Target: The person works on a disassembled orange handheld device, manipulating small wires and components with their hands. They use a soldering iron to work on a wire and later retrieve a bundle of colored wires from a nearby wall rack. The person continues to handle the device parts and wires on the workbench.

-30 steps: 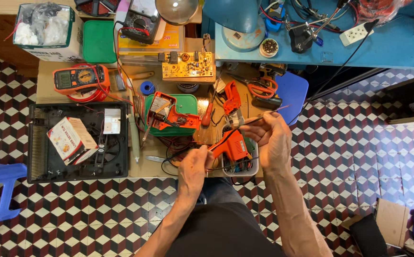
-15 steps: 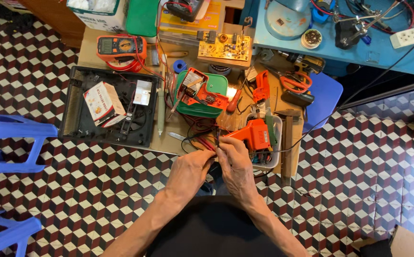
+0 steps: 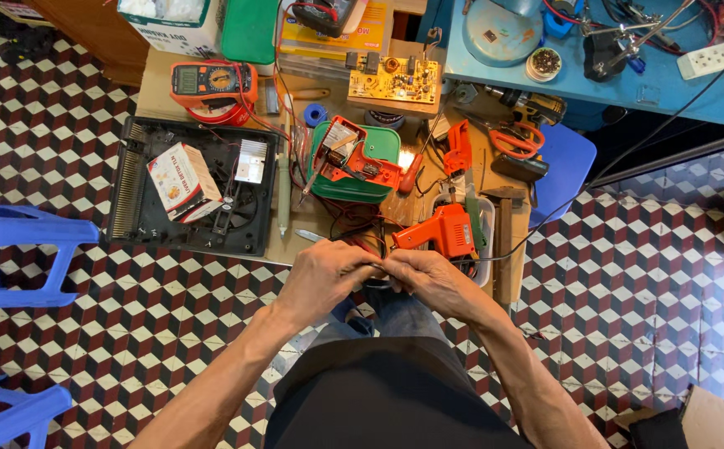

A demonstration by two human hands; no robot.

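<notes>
Both hands are drawn together at the near edge of the worktop (image 3: pixel 162 91), left hand (image 3: pixel 324 278) and right hand (image 3: pixel 432 283) meeting fingertip to fingertip. They are pinching something small and thin between them, most likely the ends of the dark wires (image 3: pixel 353 233) that trail back across the worktop, though the fingers hide the piece itself, so I cannot tell exactly what it is. Just beyond the right hand lies an orange soldering gun (image 3: pixel 441 233), untouched for now. Further out sits an opened orange device (image 3: pixel 353 158) on a green box (image 3: pixel 383 145), its insides exposed, wires running from it toward the hands. To the left, a black casing (image 3: pixel 129 199) carries a small cardboard box (image 3: pixel 183 179); beyond that an orange multimeter (image 3: pixel 212 83), and at the far side a yellow circuit board (image 3: pixel 395 81). Judging by the layout, the device is already taken apart and the fiddly wire work is in hand; any joining and all the reassembly look undone.
</notes>
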